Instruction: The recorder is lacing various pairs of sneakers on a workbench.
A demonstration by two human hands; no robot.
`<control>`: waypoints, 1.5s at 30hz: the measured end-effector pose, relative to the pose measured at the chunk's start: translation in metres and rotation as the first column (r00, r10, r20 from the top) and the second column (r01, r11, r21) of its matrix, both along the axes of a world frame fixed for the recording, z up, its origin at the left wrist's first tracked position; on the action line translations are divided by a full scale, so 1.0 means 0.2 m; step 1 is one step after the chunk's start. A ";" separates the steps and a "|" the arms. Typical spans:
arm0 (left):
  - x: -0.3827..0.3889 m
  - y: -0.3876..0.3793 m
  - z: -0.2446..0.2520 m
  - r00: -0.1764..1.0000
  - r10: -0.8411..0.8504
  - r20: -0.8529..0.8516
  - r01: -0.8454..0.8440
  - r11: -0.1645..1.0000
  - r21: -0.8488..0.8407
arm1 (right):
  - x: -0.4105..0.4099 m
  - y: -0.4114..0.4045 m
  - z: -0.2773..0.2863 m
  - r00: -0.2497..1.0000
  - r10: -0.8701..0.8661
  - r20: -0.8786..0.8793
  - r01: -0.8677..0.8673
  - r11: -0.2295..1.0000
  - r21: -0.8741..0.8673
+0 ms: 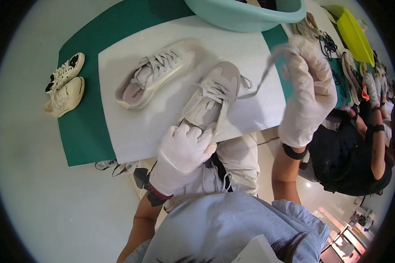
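Note:
My left hand (pixel 186 154), in a white glove, grips the heel end of a pale grey-white sneaker (pixel 214 95) on a white sheet (pixel 250 118). Raised to the right of that shoe, my gloved right hand (pixel 307 82) pinches a grey shoelace (pixel 266 79) that runs down to the shoe's side; the fingertips are blurred. The rest of the lacing crosses over the tongue. A matching sneaker (pixel 158 72) lies to the left on the same sheet, laced, its toe pointing up and right.
Under the sheet is a green mat (pixel 82 138), with a pair of small cream shoes (pixel 65 88) at its left. A light teal basin (pixel 247 16) stands at the far edge. More shoes (pixel 349 75), a yellow-green basin (pixel 354 36) and a co-worker in black (pixel 345 157) are at right.

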State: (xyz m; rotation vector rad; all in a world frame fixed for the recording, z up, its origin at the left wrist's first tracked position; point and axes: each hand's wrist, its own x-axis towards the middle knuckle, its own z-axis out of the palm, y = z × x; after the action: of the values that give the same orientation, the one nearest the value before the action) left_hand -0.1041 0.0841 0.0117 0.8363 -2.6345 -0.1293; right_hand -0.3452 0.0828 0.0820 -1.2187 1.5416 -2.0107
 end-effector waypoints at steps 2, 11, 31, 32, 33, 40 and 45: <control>0.03 -0.01 0.02 0.999 -0.033 0.021 0.032 0.999 0.043 | 0.12 -0.04 0.05 1.000 -0.018 -0.008 0.017 0.996 -0.087; 0.09 0.00 0.04 1.000 0.003 -0.011 -0.003 1.000 -0.001 | 0.07 0.06 -0.15 0.891 0.345 -0.296 -0.125 0.811 0.571; 0.12 -0.05 0.04 0.989 -0.029 -0.143 0.037 0.998 0.048 | 0.24 0.05 -0.36 0.889 0.452 -0.074 -0.314 0.719 0.620; 0.12 -0.05 0.05 0.991 -0.020 -0.136 0.027 0.998 0.050 | 0.24 0.05 -0.37 0.904 0.404 0.137 -0.396 0.677 0.620; 0.11 -0.04 0.07 0.987 0.026 -0.160 -0.018 0.998 0.054 | 0.24 0.06 -0.38 0.894 0.434 0.114 -0.419 0.718 0.556; -0.05 -0.09 0.10 0.866 0.381 -0.323 -0.306 0.916 0.259 | 0.26 0.09 -0.39 0.919 0.393 -0.022 -0.324 0.788 0.523; -0.11 -0.22 0.09 0.941 0.316 -0.124 -0.291 0.939 0.185 | 0.30 0.09 -0.41 0.907 0.296 -0.300 -0.137 0.880 0.455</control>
State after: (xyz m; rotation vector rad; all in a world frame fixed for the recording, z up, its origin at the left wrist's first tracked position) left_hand -0.1268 0.0402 0.0297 1.2277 -2.3424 -0.3177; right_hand -0.2851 0.1017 -0.0008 -1.5476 1.7871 -1.2566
